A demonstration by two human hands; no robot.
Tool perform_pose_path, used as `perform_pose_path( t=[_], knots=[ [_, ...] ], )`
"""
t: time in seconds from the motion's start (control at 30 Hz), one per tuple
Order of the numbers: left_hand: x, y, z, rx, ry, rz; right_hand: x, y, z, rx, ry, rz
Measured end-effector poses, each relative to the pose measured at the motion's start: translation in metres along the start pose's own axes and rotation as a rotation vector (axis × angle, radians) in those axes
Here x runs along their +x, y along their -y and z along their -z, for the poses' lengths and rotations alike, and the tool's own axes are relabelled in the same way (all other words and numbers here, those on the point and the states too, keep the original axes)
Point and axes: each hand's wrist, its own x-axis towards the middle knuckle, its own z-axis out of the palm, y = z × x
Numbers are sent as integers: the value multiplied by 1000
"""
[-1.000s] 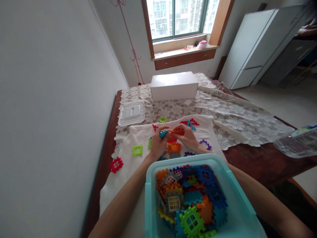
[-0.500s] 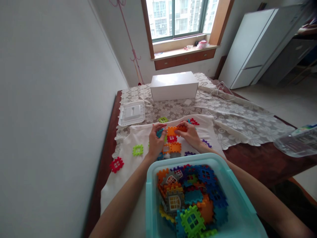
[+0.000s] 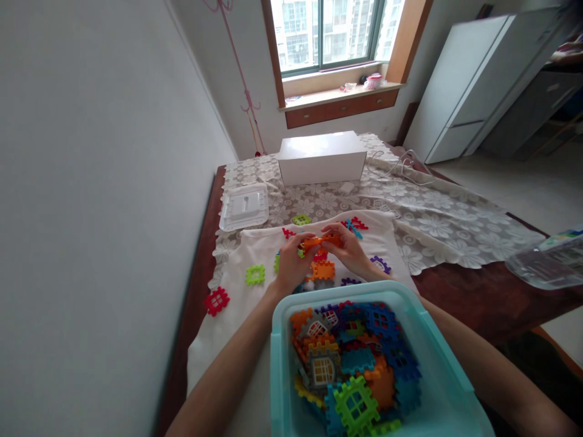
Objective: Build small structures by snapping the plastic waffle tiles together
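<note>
Grasping orange blocks with left hand and right hand, above white cloth. Probably mid-joining; can't tell if locked. Seemingly unused: loose green square, red square, more in tub.

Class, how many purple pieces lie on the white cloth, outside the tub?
2: one purple piece near the right edge of the cloth, another just beyond the tub. More may be hidden.
</note>
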Motion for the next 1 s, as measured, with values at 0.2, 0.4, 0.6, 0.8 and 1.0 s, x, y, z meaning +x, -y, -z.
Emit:
perform_pose_path(
  t=[0.2,0.4,0.6,0.8,1.0],
  knots=[
    [0,4,-2,-169,-35,122,1,3,0,-11,-40,-4],
    [1,4,-2,-218,-38,164,4,0,0,4,-11,-39],
    [7,6,-1,-380,-222,214,7,-3,8,-77,-13,-29],
    [18,24,5,-535,-492,317,2,11,25,-619,332,114],
    [18,28,6,-632,-429,344,-1,8,31,-652,463,122]
  ],
)
